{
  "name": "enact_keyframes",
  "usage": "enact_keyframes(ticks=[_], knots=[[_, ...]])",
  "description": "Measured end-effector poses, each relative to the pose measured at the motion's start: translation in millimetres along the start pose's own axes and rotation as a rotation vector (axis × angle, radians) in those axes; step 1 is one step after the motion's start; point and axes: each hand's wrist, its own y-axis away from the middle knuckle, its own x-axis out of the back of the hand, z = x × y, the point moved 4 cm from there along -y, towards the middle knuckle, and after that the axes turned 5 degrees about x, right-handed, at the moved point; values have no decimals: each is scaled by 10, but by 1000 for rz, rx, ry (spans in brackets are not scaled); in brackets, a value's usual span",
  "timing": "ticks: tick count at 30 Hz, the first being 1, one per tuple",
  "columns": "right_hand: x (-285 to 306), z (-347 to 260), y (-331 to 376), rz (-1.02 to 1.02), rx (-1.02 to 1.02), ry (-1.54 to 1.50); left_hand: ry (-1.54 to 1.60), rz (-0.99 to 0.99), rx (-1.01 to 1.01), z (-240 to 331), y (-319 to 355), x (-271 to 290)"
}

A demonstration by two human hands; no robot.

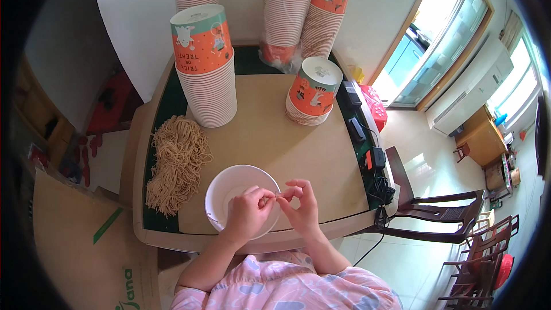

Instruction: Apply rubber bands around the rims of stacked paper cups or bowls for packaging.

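Note:
A white paper bucket [221, 194] stands mouth up at the table's front edge. My left hand [248, 213] reaches over its mouth, fingers closed in a pinch. Meeting it at the bucket's right rim, my right hand [301, 209] pinches with thumb and forefinger. Both sets of fingertips nearly touch; whatever thin thing lies between them is too small to make out. Left of the bucket lies a loose heap of beige cords [177, 163].
Upside-down orange and teal printed buckets form a tall stack [205, 80] and a short stack [314, 92]. More stacks [287, 8] line the back wall, some in clear plastic. Power adapters [376, 159] and black cables [381, 192] run along the table's right edge, beside a dark wooden chair [436, 212].

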Motion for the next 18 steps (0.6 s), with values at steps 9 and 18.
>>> enact_keyframes(ticks=[9,18], knots=[[-47,-46,44,27,67,87,-20,29,-12,-42,10,-40],[-13,-112,-1,-35,127,157,243,-126,224,-212,-12,59]])
